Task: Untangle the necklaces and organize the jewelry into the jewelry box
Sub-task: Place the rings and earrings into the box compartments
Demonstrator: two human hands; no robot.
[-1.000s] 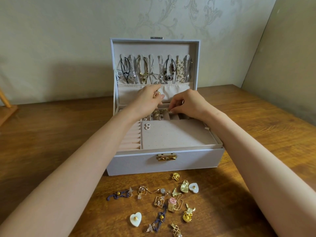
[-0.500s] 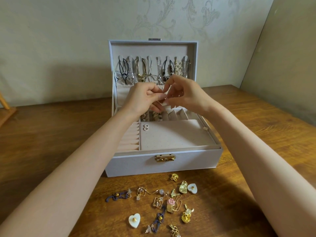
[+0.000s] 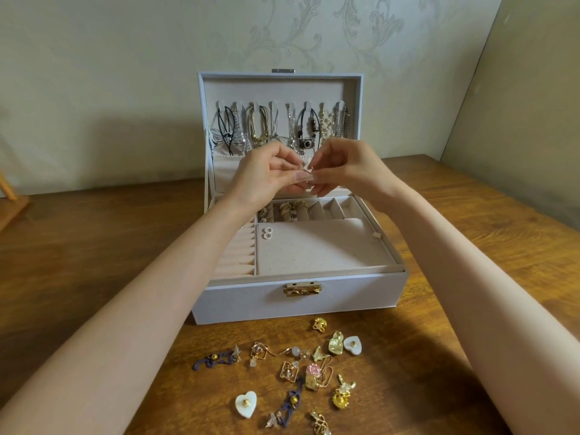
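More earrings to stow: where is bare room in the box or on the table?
Free: dotted panel right of the stud pair, ring rolls left of it, right rear slots. Crowded: lid hooks, left rear slots, the loose jewelry on the table before the clasp.

Back wall [image 3: 94, 73], upper half of the frame, pale cream with a faint scroll pattern [image 3: 317, 29] at upper centre; a second, plain wall [image 3: 533, 105] meets it at an angle at upper right; brown wooden counter [image 3: 78, 246] with visible grain fills the lower half; part of a light wooden object [image 3: 9, 199] at the left edge; soft, diffuse light, dim shadows on back wall and counter.
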